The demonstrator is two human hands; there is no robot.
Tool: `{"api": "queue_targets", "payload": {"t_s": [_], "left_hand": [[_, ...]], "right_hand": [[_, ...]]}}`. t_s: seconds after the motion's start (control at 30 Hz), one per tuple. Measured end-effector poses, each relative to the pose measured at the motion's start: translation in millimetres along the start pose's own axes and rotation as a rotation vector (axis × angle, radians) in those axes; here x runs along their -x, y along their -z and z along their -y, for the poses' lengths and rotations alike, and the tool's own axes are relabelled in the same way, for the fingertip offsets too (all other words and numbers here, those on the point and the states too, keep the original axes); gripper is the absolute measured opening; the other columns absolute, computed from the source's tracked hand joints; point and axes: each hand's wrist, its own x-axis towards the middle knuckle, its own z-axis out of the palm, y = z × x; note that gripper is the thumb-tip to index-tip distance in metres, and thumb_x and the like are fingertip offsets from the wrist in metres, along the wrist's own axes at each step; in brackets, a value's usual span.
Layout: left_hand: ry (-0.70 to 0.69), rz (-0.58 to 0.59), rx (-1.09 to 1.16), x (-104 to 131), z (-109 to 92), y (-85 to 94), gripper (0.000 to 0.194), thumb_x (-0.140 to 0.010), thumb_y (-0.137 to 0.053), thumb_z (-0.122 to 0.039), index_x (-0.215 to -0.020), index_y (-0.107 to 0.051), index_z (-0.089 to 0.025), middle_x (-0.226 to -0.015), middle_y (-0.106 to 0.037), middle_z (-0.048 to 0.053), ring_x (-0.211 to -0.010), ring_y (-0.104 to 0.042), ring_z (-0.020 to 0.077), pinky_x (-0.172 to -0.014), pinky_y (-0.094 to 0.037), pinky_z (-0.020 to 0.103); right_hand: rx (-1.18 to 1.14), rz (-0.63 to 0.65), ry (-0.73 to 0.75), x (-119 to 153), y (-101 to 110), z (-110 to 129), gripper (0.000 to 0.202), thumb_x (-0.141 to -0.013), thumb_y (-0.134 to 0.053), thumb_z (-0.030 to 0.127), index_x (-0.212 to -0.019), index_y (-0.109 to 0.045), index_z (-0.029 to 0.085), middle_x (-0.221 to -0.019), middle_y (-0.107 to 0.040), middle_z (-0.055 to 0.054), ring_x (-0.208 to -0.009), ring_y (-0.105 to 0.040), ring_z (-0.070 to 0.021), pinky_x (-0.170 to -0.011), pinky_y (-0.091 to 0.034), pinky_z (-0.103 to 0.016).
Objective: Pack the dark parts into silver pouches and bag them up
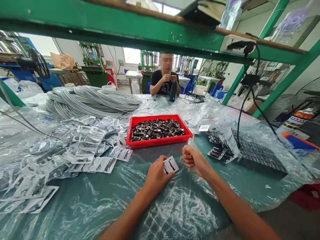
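Note:
My left hand (158,171) grips a small white card with black shapes (171,165), its fingers bent around the card's left edge. To the right of it, apart from the card, my right hand (193,158) is closed like a fist. A thin pale object seems to rise just above that fist, too blurred to name. Beyond both hands stands a red tray (160,143) heaped with small dark parts with metallic bits (158,129). Near the right hand lie packs of dark pieces (221,154).
Flat silvery-white packs (85,143) are piled on the left. Behind them lies a coil of grey cable (90,100). A dark textured box (262,156) and hanging black cords (241,116) are on the right. A green beam (140,28) crosses overhead. Opposite sits a person (160,83) behind a black bottle (173,90).

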Motion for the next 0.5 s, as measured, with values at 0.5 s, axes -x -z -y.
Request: {"api": "queue_targets", "payload": {"t_s": [0.5], "left_hand": [[0.05,-0.553,0.754,-94,-1,61.7,0.04,-0.064,-0.074,-0.045,-0.089,-0.073,-0.014,-0.086,-0.075,0.009,-0.083,-0.068,0.0228,-0.073,-0.053,0.032]], "right_hand": [[1.19,-0.194,0.761,-87,-95,33,0.036,-0.093,-0.046,0.016,-0.124,-0.062,0.006,-0.119,-0.063,-0.021,-0.113,-0.059,-0.03,-0.099,-0.049,-0.044]]}}
